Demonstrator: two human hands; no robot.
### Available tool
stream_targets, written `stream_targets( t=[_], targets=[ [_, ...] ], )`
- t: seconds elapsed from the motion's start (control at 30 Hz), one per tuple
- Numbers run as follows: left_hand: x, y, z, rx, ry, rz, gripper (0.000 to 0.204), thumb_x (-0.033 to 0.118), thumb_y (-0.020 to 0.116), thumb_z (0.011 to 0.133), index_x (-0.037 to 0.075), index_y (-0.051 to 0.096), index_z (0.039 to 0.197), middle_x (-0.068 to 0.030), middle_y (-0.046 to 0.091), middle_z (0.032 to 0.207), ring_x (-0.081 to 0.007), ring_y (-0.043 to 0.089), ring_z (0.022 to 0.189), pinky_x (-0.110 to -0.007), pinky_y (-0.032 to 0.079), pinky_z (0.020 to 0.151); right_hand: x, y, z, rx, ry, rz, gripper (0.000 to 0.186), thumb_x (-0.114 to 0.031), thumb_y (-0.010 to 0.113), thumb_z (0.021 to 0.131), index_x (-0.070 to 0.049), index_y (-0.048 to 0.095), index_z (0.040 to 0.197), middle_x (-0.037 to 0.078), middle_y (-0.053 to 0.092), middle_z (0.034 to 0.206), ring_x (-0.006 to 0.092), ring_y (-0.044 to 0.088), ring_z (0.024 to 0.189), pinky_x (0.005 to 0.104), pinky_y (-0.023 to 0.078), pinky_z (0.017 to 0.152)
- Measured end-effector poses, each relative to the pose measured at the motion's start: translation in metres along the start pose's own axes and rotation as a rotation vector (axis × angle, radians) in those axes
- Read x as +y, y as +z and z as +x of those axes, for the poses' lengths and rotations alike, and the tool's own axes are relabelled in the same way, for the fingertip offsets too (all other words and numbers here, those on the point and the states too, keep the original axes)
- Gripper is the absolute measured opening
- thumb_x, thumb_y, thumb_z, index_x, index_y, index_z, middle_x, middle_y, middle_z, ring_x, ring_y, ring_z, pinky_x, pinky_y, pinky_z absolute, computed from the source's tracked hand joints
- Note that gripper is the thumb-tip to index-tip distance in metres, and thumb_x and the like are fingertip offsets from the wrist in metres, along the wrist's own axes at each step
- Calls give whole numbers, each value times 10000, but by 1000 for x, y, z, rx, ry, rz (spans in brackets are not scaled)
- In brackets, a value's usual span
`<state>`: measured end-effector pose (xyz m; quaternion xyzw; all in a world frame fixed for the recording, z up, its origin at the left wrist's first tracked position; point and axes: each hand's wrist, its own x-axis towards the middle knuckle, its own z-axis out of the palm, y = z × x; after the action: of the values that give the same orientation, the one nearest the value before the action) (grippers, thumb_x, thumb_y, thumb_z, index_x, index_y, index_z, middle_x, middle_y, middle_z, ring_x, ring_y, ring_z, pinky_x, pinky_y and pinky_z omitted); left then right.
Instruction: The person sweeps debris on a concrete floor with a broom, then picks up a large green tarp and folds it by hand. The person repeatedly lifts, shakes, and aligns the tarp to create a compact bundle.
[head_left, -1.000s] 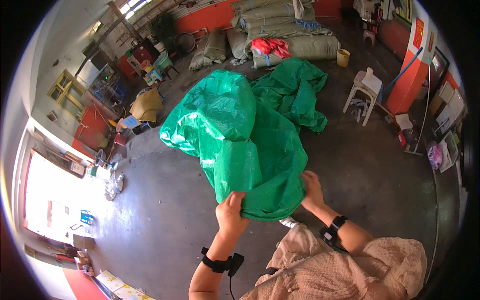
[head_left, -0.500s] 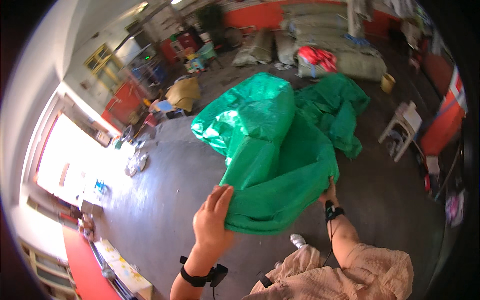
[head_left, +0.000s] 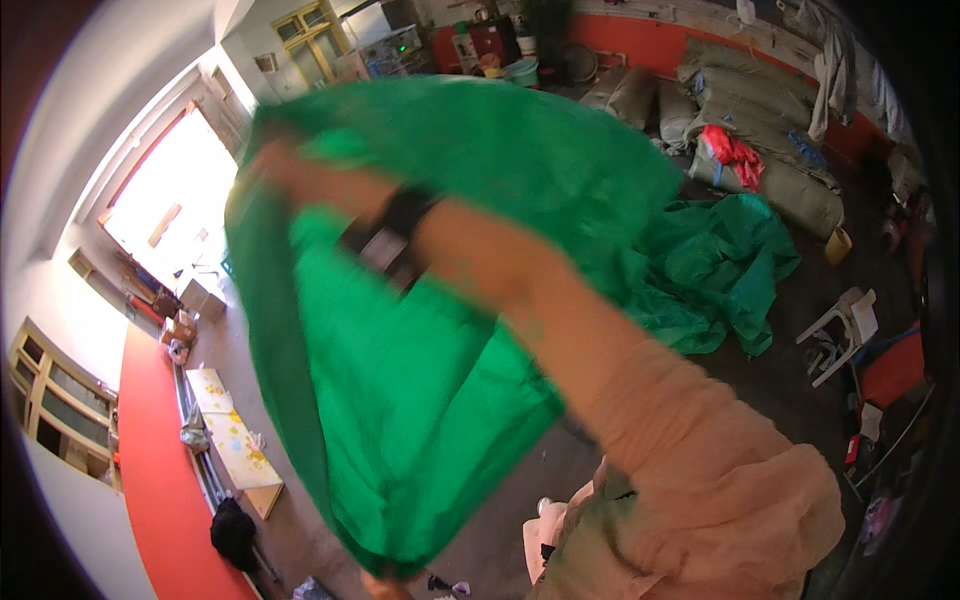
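A large green plastic sheet (head_left: 400,400) spreads across the middle of the head view, raised in front of me. My right arm crosses it from the lower right. Smeared by motion, my right hand (head_left: 290,175) is at the sheet's upper left edge, and the plastic is drawn up to it. My left hand (head_left: 385,584) shows only in part at the bottom of the view, where the sheet's lower corner gathers into it. Dark straps circle my right wrist. More crumpled green sheet (head_left: 720,270) lies on the floor to the right.
Stuffed sacks (head_left: 770,110) are stacked at the back right, a red bag (head_left: 733,157) on them. A white stool (head_left: 843,325) and a yellow bucket (head_left: 838,245) stand at right. A long board (head_left: 232,435) lies by the red-and-white left wall, near a black bag (head_left: 233,535).
My right hand has swung up and across to the left, carrying the sheet's edge. My left hand has dropped to the bottom of the view. The sheet has opened wider, and the view has turned.
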<state>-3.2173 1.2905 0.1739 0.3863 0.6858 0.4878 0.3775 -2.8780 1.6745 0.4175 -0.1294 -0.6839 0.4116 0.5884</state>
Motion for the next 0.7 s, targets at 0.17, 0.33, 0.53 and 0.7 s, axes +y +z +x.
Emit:
stream_targets(
  t=[0.17,0.33,0.53,0.7],
  targets=[
    [-124,-181,-85,-291,5,343,420,191,570,872,30,438,1238,-102,568,1020,-202,529,868,-316,439,751,57,337,-97,-849,321,-127,489,-177,477,776,-43,420,1243,132,519,1163,261,494,1037,372,327,1002],
    [-28,-188,14,-118,211,280,507,186,550,874,-8,350,1298,-114,520,1118,-212,547,956,-326,478,780,172,457,-319,-1135,349,-178,485,-106,353,832,-96,383,1316,94,445,1314,232,418,1184,341,279,1016],
    [-24,-22,80,-802,163,788,567,327,636,804,3,468,1237,-211,529,1193,-313,520,1108,-367,418,908,157,398,-443,-920,543,-193,448,-113,499,687,34,481,1109,158,616,829,280,592,764,434,445,735],
    [-93,63,76,-1218,162,1088,584,513,587,775,36,595,1111,-225,594,1057,-347,568,999,-403,458,822,102,303,-479,-819,980,-133,734,-129,563,646,-34,338,1339,217,570,1058,340,577,919,409,462,793]
  ],
)
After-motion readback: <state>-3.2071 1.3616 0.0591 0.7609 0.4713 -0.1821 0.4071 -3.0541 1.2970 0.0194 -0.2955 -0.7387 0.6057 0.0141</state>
